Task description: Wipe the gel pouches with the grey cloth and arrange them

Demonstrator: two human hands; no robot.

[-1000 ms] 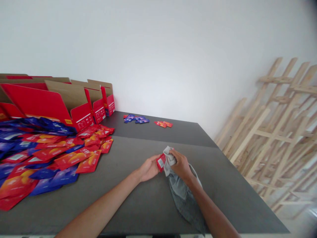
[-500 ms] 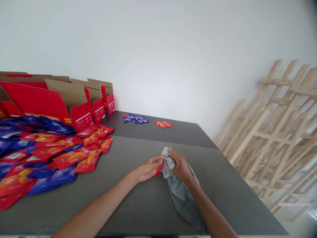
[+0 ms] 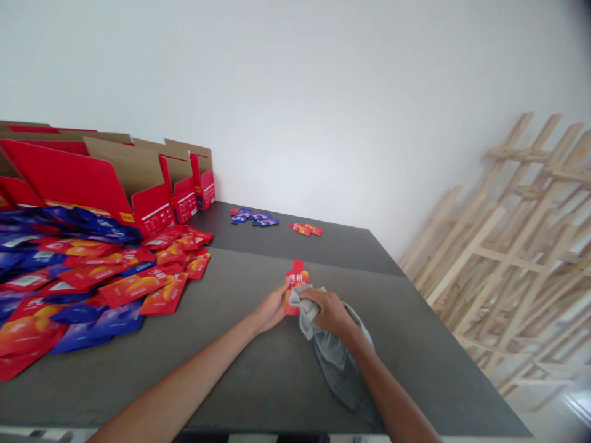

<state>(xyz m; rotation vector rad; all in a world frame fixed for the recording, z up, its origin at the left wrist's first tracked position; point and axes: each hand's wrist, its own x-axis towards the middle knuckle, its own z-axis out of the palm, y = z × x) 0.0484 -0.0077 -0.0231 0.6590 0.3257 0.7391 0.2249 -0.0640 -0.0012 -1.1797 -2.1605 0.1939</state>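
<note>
My left hand point(image 3: 273, 307) grips a small red pouch point(image 3: 296, 275) by its left edge, above the middle of the table. The pouch's printed front, with white lettering and orange fruit, faces me. Bunched in my right hand point(image 3: 330, 312) is a grey cloth point(image 3: 305, 315), pressed against the lower right of the pouch and covering part of it. The rest of the cloth trails down under my right forearm onto the table.
Many red and blue pouches point(image 3: 120, 286) are heaped at the left, before open red cartons point(image 3: 92, 175). Small groups of blue pouches point(image 3: 258, 218) and red pouches point(image 3: 305, 229) lie farther back on the dark table point(image 3: 240, 381). Wooden frames point(image 3: 498, 264) lean against the wall at right.
The pouch has turned from edge-on to front-facing and now stands upright in my left hand. My right hand has brought the cloth slightly down and left, onto the pouch's front.
</note>
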